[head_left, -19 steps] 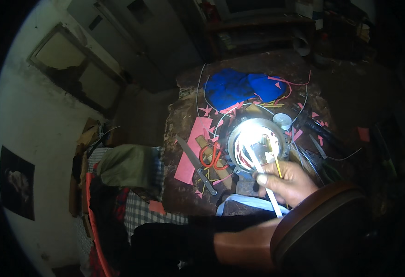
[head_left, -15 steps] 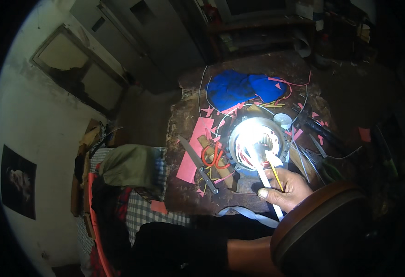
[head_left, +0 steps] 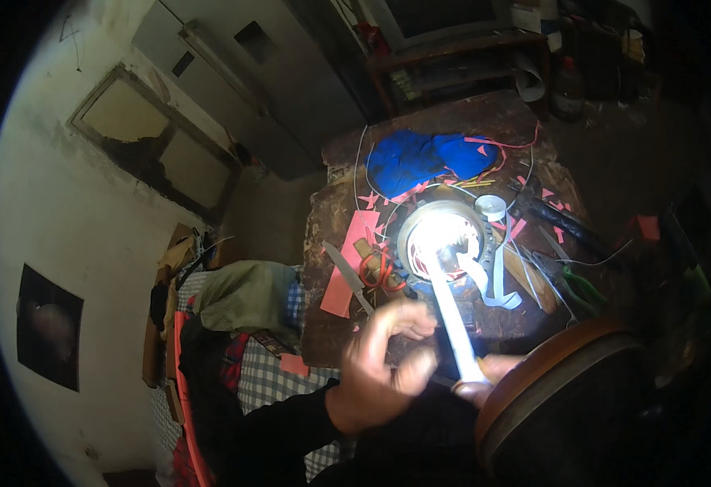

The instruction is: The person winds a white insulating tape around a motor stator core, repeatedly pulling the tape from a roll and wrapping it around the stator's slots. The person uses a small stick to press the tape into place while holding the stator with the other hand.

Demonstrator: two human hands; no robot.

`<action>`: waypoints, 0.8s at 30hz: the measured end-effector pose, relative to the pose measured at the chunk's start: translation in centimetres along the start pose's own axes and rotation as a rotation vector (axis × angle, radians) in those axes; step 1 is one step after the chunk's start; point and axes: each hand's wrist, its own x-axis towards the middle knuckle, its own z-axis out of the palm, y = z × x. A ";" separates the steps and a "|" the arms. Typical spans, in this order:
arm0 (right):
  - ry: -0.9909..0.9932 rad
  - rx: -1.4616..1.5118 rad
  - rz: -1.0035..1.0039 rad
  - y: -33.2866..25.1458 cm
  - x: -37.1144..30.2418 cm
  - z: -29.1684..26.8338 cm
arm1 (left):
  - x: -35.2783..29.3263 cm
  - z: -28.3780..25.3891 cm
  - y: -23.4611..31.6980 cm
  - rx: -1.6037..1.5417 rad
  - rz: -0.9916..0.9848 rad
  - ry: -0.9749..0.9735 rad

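A round metal motor stator (head_left: 405, 246) sits on the wooden table, its inside washed out by bright light, with some reddish windings showing. A white tape strip (head_left: 453, 329) runs from its opening down to my right hand (head_left: 493, 372). That hand's fingers are closed on the strip's lower end; a dark round thing covers the rest of it. My left hand (head_left: 384, 365) is raised left of the strip, blurred, its thumb and bent fingers apart and nothing seen in them. Another stretch of white tape (head_left: 500, 297) loops beside the stator, below a tape roll (head_left: 491, 208).
Left of the stator lie red-handled scissors (head_left: 382, 272), a knife (head_left: 343, 266) and a pink sheet (head_left: 337, 294). Blue cloth (head_left: 420, 158) lies behind, a hammer (head_left: 562, 219) to the right among pink scraps. The dark round thing with an orange-brown rim (head_left: 534, 381) blocks the lower right.
My left hand has come into view from behind the dark round thing. My right hand has drawn back toward me along the strip. The yellow stick it held is out of sight.
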 end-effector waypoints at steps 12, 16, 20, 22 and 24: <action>-0.194 -0.032 -0.529 -0.8 -1.9 4.5 | 4.7 -2.0 2.6 -0.945 -0.162 0.189; -0.161 0.034 -0.544 -1.4 -3.1 3.5 | 4.8 -4.6 4.9 -0.942 -0.177 0.373; -0.161 -0.024 -0.419 -1.4 -4.9 1.0 | 6.0 -8.7 5.9 -1.133 -0.033 0.363; -0.173 -0.073 -0.329 -1.1 -5.7 -0.2 | 6.9 -11.5 5.9 -1.241 0.070 0.283; -0.146 -0.102 -0.304 -0.8 -6.2 -0.6 | 7.6 -14.3 5.8 -1.295 0.182 0.260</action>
